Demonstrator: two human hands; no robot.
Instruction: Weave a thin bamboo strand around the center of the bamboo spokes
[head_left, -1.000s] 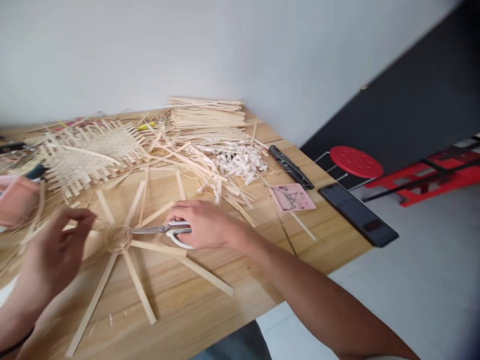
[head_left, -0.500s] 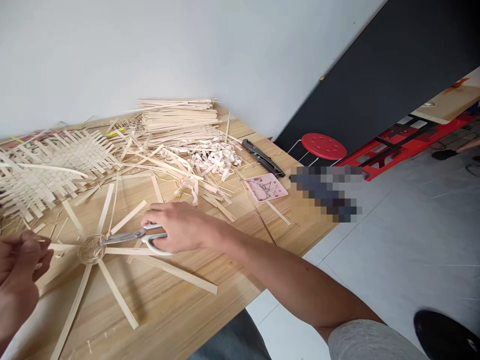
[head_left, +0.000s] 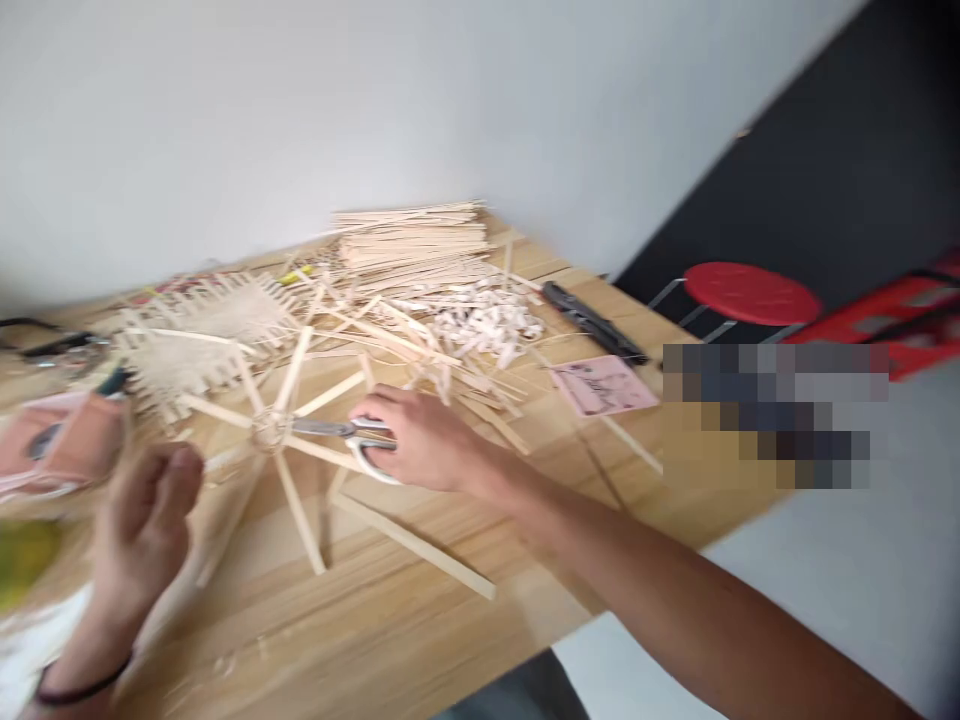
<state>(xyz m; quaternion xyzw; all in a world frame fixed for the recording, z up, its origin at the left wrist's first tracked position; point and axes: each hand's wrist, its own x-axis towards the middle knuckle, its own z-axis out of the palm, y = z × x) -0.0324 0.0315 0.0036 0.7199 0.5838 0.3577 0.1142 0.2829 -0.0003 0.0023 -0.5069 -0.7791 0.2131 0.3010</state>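
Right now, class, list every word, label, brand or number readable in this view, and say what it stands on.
Nothing is readable.
The pink printed card on the wooden table is too blurred to read.
The white-handled steel scissors show no legible mark.
A pixelated patch hides one spot.

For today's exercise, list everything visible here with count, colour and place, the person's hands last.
Wooden table: one, light tan, under everything.
Woven strip mat: one, pale straw, left on the table.
Spoked woven hub: one, pale straw, mid-table.
Strip stack: one, pale straw, far corner.
Curled shavings: one heap, white, before the stack.
Scissors: one pair, silver and white, mid-table.
Folded tool: one, black, right table edge.
Card: one, pink, right of the shavings.
Stool: one, red, beyond the table.
Left hand: one, empty, beside the hub.
Right hand: one, gripping the scissors.
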